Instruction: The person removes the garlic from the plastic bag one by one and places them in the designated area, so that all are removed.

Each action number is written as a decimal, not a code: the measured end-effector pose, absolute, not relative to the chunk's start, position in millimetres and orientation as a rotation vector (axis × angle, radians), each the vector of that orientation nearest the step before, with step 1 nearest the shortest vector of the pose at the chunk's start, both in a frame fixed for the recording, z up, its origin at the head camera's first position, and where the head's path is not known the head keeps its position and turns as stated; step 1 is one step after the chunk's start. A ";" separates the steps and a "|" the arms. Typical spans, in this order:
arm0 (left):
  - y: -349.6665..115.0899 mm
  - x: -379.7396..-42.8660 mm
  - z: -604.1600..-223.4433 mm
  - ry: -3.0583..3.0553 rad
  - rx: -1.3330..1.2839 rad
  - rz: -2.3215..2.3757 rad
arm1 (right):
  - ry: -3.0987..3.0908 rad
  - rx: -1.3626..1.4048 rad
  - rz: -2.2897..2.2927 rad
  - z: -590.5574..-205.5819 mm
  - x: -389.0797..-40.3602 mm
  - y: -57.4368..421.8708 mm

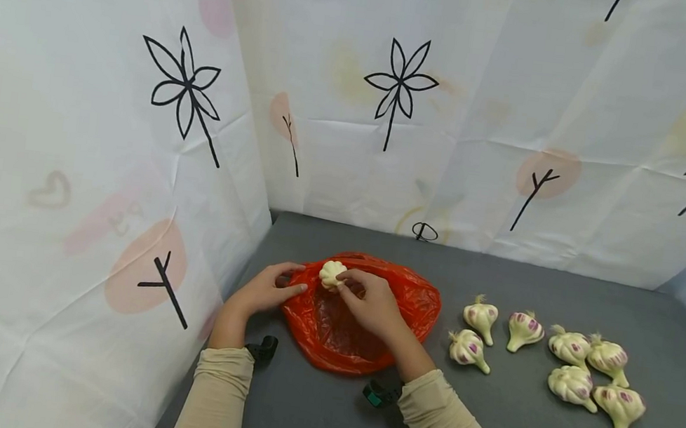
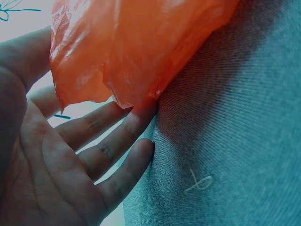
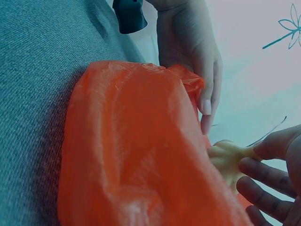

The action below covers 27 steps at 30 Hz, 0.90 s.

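Observation:
A red plastic bag [image 1: 317, 356] lies on the grey table, its mouth facing up and spread wide. At its left rim is my left hand [image 1: 263, 290], thumb and index apart over the edge. In the left wrist view the fingers [image 2: 106, 148] look nearly straight, some tips hidden behind the plastic. My right hand [image 1: 373, 306] pinches a garlic bulb [image 1: 331, 274] above the far left part of the mouth. From the right wrist view, thumb and fingers grip the bulb [image 3: 225, 157] by its stem, and the bag wall covers part of it.
Several garlic bulbs with purple patches lie to the right: a nearer group of three, including one bulb [image 1: 469, 348], and a farther group around another bulb [image 1: 571, 387]. White printed cloth [image 1: 385, 176] hangs behind the table [image 1: 306, 422] and along its left side.

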State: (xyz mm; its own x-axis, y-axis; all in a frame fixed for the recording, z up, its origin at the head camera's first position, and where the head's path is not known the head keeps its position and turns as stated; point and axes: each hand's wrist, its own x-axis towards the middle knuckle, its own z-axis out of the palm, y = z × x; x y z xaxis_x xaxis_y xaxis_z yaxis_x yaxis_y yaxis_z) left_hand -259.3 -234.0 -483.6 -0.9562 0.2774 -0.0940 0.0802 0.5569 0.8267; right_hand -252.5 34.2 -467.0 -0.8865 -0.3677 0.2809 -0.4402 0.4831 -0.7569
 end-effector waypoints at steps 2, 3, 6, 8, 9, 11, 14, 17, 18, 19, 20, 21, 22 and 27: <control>-234.0 -259.4 -482.7 2.576 0.294 1.352 | -2.624 0.715 1.377 -465.8 -250.7 36.5; -234.0 -259.3 -482.4 2.576 0.292 1.351 | -2.612 0.715 1.379 -465.2 -249.5 37.7; -234.1 -258.8 -482.1 2.573 0.287 1.346 | -2.590 0.715 1.378 -464.1 -246.4 41.6; -234.3 -258.3 -482.2 2.572 0.293 1.346 | -2.583 0.716 1.371 -463.6 -244.6 44.6; -234.4 -258.0 -482.2 2.573 0.295 1.345 | -2.581 0.720 1.369 -463.3 -243.6 46.3; -234.8 -257.6 -482.2 2.572 0.300 1.347 | -2.588 0.722 1.355 -462.7 -242.2 49.8; -235.4 -257.5 -482.4 2.570 0.304 1.353 | -2.595 0.732 1.336 -460.9 -239.6 55.1; -235.6 -257.7 -482.9 2.569 0.309 1.356 | -2.597 0.745 1.313 -459.0 -236.9 59.7; -235.6 -257.8 -483.1 2.570 0.310 1.356 | -2.597 0.752 1.297 -458.5 -236.0 61.1; -235.7 -257.9 -483.2 2.571 0.309 1.355 | -2.600 0.756 1.284 -458.0 -235.1 62.5; -235.7 -258.0 -483.3 2.574 0.308 1.352 | -2.602 0.761 1.272 -457.5 -234.1 63.8; -235.7 -258.0 -483.3 2.575 0.306 1.351 | -2.603 0.763 1.258 -457.1 -233.2 65.0; -235.6 -258.0 -483.2 2.577 0.306 1.347 | -2.602 0.766 1.249 -456.6 -232.0 66.4; -235.9 -258.6 -482.9 2.582 0.307 1.339 | -2.562 0.777 1.234 -453.7 -226.9 73.9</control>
